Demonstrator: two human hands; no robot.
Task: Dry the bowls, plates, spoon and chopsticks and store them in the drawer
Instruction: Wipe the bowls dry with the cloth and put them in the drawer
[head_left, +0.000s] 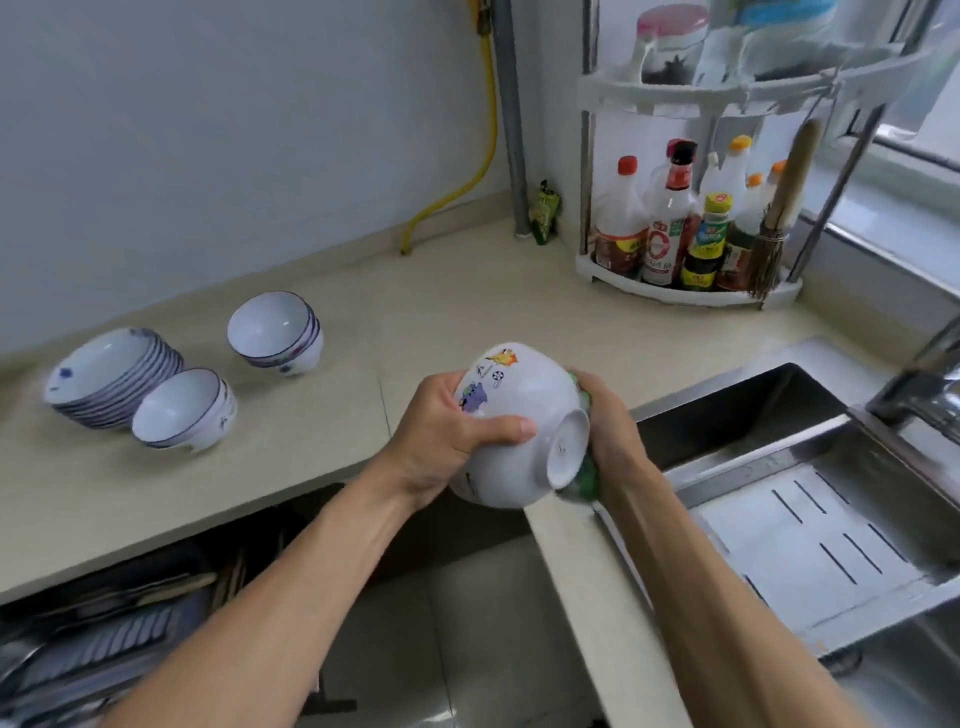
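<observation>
White bowl (519, 415) (tilted) over counter edge (566, 530)

A home kitchen, plainly. Beige stone table (467, 312) running along a pale wall into a corner, with a stainless-steel sink (810, 467) and faucet (919, 384) set in at the right. White corner rack (691, 291) crowded with sauce and vinegar bottles (670, 218), a small straw brush (774, 244) hanging off it. Stacked blue-rimmed plates (111, 379) and rice bowls (275, 332) on the table. Open drawer (104, 639) with a dish rack below. Yellow hose (483, 156) and grey pipe (511, 114) down the wall.
</observation>
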